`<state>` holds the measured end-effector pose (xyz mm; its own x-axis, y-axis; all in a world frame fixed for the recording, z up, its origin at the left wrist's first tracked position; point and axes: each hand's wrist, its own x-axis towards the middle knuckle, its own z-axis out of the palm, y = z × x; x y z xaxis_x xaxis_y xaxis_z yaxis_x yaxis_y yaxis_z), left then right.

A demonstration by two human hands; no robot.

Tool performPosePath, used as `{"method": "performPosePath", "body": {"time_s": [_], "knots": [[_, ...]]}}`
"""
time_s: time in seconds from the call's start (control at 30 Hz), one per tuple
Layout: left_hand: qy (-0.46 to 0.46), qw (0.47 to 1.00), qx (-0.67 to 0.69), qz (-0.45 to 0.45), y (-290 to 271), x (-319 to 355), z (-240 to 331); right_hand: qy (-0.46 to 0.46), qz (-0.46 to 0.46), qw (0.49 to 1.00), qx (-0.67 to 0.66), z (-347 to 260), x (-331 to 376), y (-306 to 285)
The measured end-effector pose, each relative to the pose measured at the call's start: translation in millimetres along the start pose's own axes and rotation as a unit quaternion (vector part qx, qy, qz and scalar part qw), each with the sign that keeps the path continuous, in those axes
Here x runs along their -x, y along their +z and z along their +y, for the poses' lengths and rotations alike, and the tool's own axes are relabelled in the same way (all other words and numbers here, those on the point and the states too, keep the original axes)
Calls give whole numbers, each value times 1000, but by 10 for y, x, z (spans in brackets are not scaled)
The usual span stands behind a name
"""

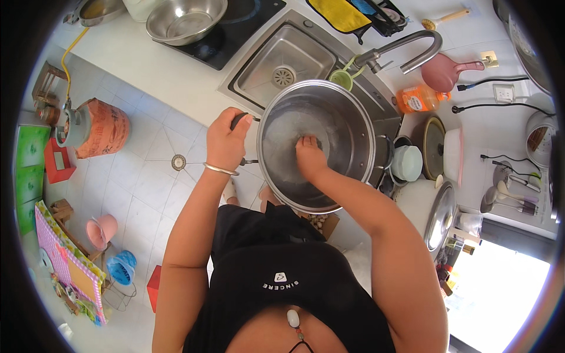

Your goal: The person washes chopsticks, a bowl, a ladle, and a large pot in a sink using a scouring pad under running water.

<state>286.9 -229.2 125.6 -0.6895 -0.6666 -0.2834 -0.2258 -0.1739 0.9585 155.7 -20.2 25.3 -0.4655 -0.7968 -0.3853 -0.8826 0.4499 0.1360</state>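
Note:
A large, deep stainless steel pot (350, 132) is tilted over the front edge of the counter, its open mouth facing me. My left hand (223, 141), with a bangle at the wrist, is closed round the pot's left side handle (239, 121). Inside the pot, my right hand (310, 157) presses against the bottom with its fingers curled. A bit of something dark shows beside those fingertips; the hand hides most of it and I cannot make out its kind. The pot's inner surface looks wet and cloudy. The far side handle (385, 151) is untouched.
Behind the pot lies a steel sink (285, 56) with a curved faucet (421, 50) and a green strainer (341, 79). A steel bowl (185, 20) sits on the black cooktop (247, 29). At right stand an orange bottle (419, 100) and a lidded pot (426, 212).

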Motion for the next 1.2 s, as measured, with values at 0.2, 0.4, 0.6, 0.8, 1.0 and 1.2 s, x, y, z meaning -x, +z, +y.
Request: {"method": "performPosePath", "body": {"time_s": [0.2, 0.4, 0.6, 0.8, 1.0, 1.2], "knots": [[-7, 1000, 25, -3, 3, 16, -10, -41, -54, 992, -107, -149, 476, -176], [-21, 999, 23, -8, -3, 35, 19, -73, -23, 997, -4, 14, -42, 72], [-3, 1000, 17, -7, 15, 1, 0, -124, -60, 989, 61, -157, 146, 166], [7, 999, 33, 2, 12, 38, -5, -188, -22, 981, 50, 17, 9, -249], [12, 999, 30, 2, 6, 14, -20, -240, -189, 943, 133, -296, 210, -427], [0, 1000, 14, -6, -23, 19, -26, -201, -76, 964, -155, 339, 112, -399]]}}
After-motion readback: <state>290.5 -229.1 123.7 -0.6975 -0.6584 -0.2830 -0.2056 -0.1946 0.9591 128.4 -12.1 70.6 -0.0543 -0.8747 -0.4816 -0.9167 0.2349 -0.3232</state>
